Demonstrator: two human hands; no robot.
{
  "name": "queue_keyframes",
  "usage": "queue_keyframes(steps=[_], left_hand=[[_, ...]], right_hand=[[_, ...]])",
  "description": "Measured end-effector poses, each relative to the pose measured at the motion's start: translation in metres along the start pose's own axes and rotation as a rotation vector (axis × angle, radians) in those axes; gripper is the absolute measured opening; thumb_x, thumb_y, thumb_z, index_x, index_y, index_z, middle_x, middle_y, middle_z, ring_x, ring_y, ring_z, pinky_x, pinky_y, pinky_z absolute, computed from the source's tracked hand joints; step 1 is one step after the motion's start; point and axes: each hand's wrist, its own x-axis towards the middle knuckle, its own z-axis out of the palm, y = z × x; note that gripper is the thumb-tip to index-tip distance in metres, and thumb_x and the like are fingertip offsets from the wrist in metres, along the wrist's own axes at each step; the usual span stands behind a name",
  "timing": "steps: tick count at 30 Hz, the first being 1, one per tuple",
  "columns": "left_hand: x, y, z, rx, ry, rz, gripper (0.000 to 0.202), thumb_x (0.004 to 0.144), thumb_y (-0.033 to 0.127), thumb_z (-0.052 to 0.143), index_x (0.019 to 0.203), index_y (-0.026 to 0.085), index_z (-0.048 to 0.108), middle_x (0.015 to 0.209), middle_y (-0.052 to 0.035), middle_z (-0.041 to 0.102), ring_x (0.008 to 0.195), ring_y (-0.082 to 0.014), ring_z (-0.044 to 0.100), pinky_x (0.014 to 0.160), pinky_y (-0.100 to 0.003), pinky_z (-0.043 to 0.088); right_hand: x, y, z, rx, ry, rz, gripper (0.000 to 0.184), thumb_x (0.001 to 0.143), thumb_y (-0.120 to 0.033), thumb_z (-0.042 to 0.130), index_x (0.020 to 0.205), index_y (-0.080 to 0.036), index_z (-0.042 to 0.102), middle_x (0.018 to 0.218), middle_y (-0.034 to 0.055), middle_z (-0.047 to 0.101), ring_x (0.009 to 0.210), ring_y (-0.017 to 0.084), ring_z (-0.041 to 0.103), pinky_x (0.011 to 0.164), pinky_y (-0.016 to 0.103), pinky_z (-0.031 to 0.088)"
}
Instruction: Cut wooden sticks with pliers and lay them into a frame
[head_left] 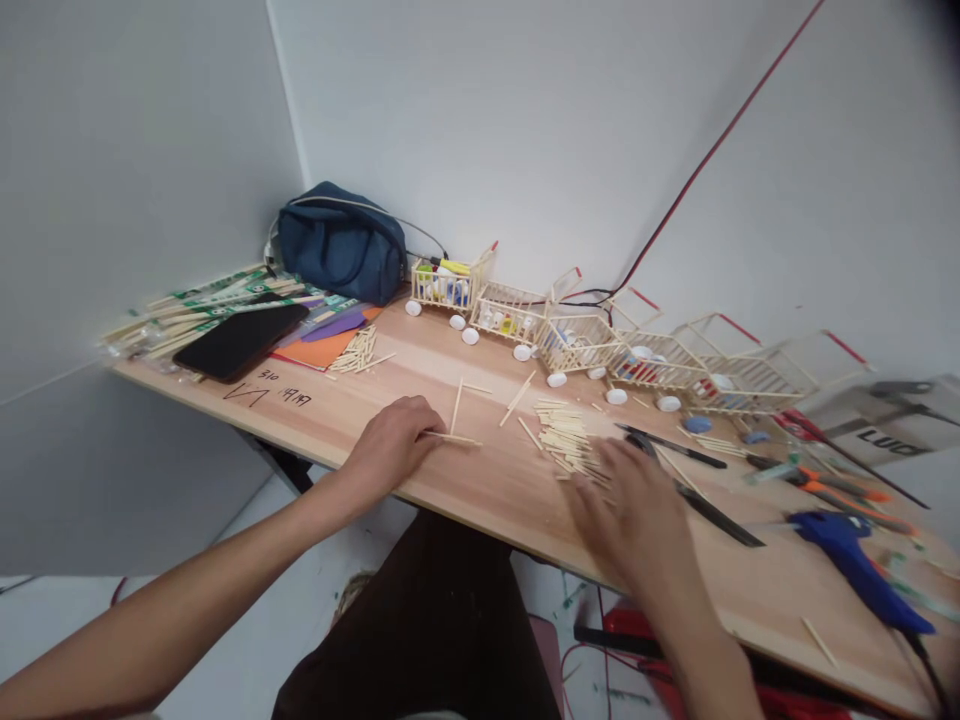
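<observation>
My left hand [396, 442] rests low over the table, fingers curled and pinching the end of a thin wooden stick [465, 440]. Beyond that stick, two more sticks lie at an angle to each other, one being an upright-running stick [457, 405]. My right hand [634, 505] is blurred by motion, its fingers apart at the near right side of a pile of short wooden sticks [561, 432]. Nothing shows in its grasp. A pair of loose sticks [517, 398] lies between the hands, farther back.
Several small stick-built carts [577, 342] with white wheels line the back. A blue glue gun [855, 565], black tweezers [720, 515] and orange-handled pliers [847, 490] lie right. Left are a phone [240, 340], a blue bag [341, 245] and more sticks [358, 350].
</observation>
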Motion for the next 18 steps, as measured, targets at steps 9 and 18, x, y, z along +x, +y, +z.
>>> queue_keyframes(steps=[9,18], left_hand=[[-0.003,-0.002,0.007,0.040,0.039,0.007,0.012,0.084,0.014,0.059,0.081,0.019,0.069,0.088,-0.0042,0.066,0.093,-0.0201,0.057,0.082,-0.031,0.045],[-0.003,-0.012,-0.004,-0.190,0.170,-0.031,0.014,0.085,0.020,0.060,0.085,0.019,0.074,0.086,-0.0044,0.070,0.086,-0.0171,0.062,0.078,-0.028,0.047]], right_hand=[[0.013,-0.078,0.033,0.238,-0.141,-0.159,0.028,0.093,-0.025,0.045,0.111,-0.019,0.066,0.108,0.0093,0.066,0.100,0.022,0.058,0.092,0.034,0.041],[0.025,-0.085,0.039,0.315,-0.169,-0.138,0.018,0.090,-0.025,0.053,0.098,-0.021,0.068,0.097,0.0060,0.066,0.092,0.020,0.058,0.086,0.032,0.040]])
